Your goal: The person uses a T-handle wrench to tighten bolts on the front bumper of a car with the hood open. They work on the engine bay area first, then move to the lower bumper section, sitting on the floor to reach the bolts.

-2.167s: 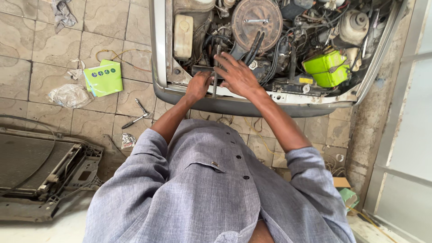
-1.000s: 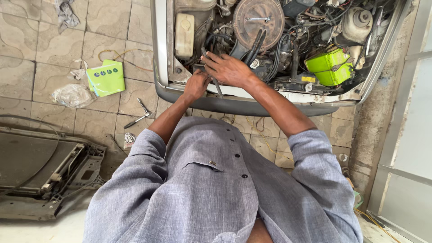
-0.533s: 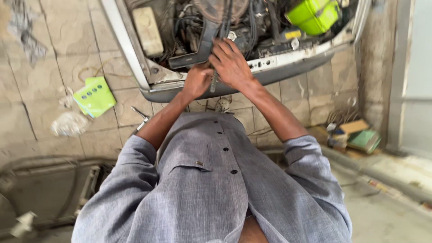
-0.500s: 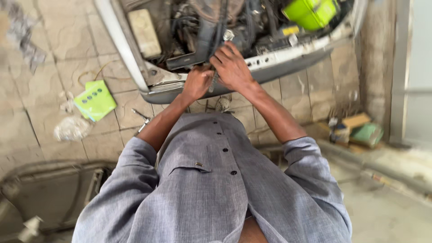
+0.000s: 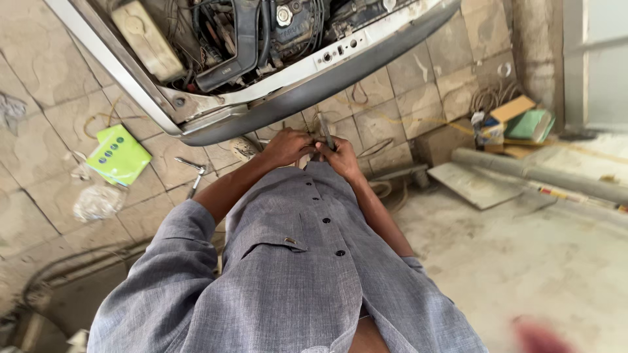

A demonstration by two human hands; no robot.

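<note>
Grey metal, thin and long: a small tool (image 5: 325, 133) held between the two hands, just below the car's front bumper (image 5: 314, 88) and in front of the grey shirt (image 5: 307, 261). Left hand (image 5: 288, 145) curled in a loose fist, close against the tool's lower end. Right hand (image 5: 340, 157) wrapped around the lower part, fingers shut on it. Both hands pressed close together, touching. Too small to tell what kind of tool.

Could slip out of the fingers and drop onto the tiled floor (image 5: 59, 98), since only the bottom end looks held. Could also knock the bumper edge, being so near above. Loose wires (image 5: 386, 117) lying on the tiles by the feet, easy to trip on with a step to the side.

Long side of the tool running up and down in the view, from the hands toward the car. Free tip pointing away from the body, toward the bumper and the open engine bay (image 5: 261, 33). Held end pointing back toward the shirt.

Nearby on the tiles: a green box (image 5: 119, 155), a crumpled clear bag (image 5: 98, 201), a silver wrench (image 5: 193, 175).
</note>
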